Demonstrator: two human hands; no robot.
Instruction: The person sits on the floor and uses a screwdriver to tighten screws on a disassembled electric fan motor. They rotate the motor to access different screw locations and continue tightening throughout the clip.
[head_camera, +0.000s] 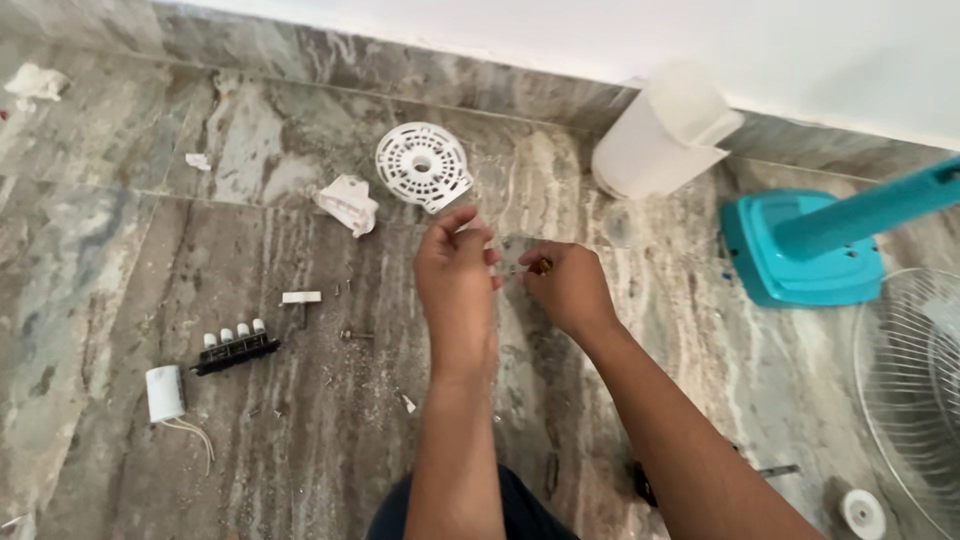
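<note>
Head view: two hands are meeting over the floor (120, 260); the right hand (570, 288) is pinching one small amber part (540, 266), the left hand (455, 275) is holding its grip narrow beside it. Farther off are lying one white round grille (422, 165) and one switch block (236, 348) with four white buttons.

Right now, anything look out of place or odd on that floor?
Yes. Fan parts lie scattered over the marble floor: a white vented cover, a black switch block, a white capacitor with loose wires, small screws and crumpled paper. The teal fan base lies tipped over beside the wire grille.
</note>
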